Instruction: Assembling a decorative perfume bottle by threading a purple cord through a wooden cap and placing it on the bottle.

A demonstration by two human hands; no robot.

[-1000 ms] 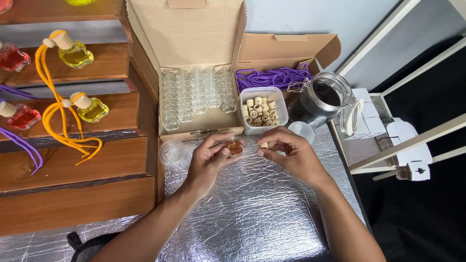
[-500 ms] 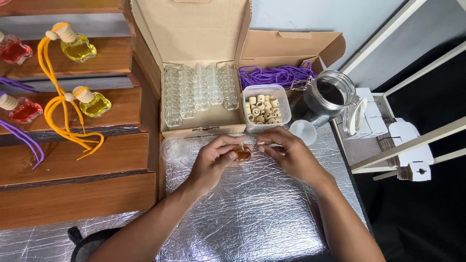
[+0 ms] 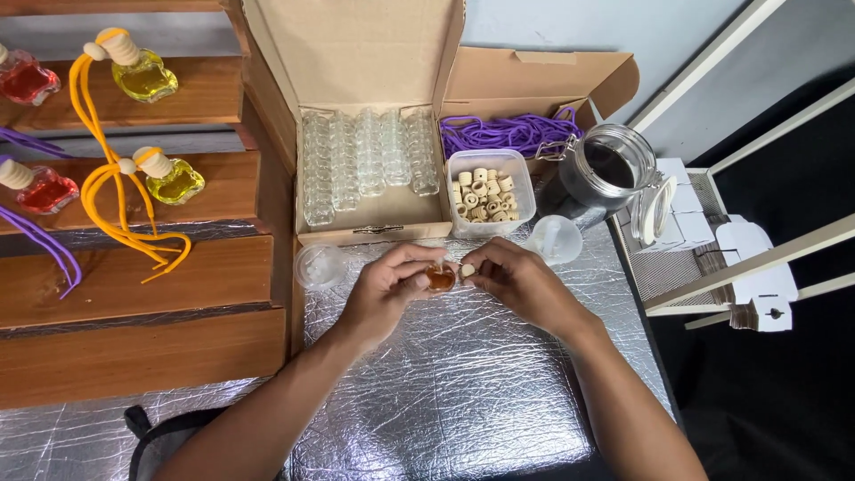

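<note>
The left hand (image 3: 385,289) pinches a small glass bottle (image 3: 440,278) of amber liquid above the crinkled foil surface (image 3: 463,401). The right hand (image 3: 517,283) grips a pale wooden bead (image 3: 468,270) beside its neck

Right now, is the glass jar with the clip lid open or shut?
Open. The glass jar shows its dark inside through the mouth, and its hinged lid hangs off to the side, clear of the rim.

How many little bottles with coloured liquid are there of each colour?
Yellow bottles: 2
Red bottles: 2
Amber bottle, held in the left hand beside the right hand: 1
Total: 5
</note>
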